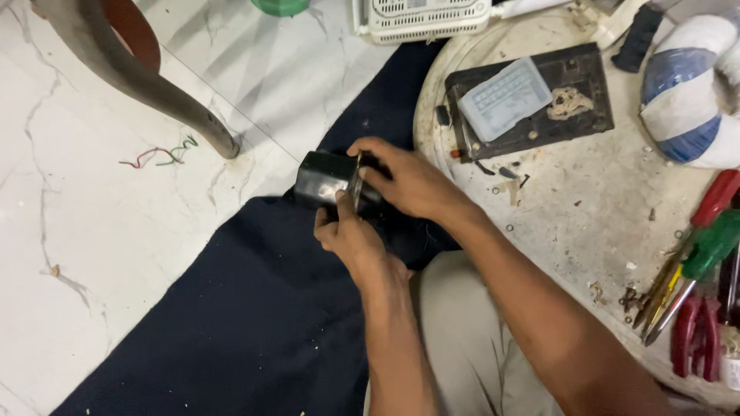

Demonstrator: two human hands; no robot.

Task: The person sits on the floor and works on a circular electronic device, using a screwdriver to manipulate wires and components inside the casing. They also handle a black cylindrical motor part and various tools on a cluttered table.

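Head view, looking down: both hands meet over a dark blue mat (231, 323) spread on the white marble floor (92, 231). The left hand (351, 235) comes up from below with its thumb pressed on a small black box (327, 181), fingers closed round the near side. The right hand (408, 181) reaches in from the right and is clamped over the box's other end, fingers curled on top (a thin metal band or seam shows between the two hands, though what it is I cannot tell). The box is held just above the mat, clear of the floor, beside the edge of the round bench (570, 231).

On that dusty bench lies a flat black tray (586, 85) with a pale plastic lid (505, 98) resting on it. Well to the right are screwdrivers (694, 254) with red and green handles and red-handled pliers (694, 339). A blue-and-white padded roll (690, 92) sits at the upper right. A white vented case (424, 19) stands at the top edge. Off on the floor to the left are a chair leg (146, 88) and a few loose coloured wires (158, 154).
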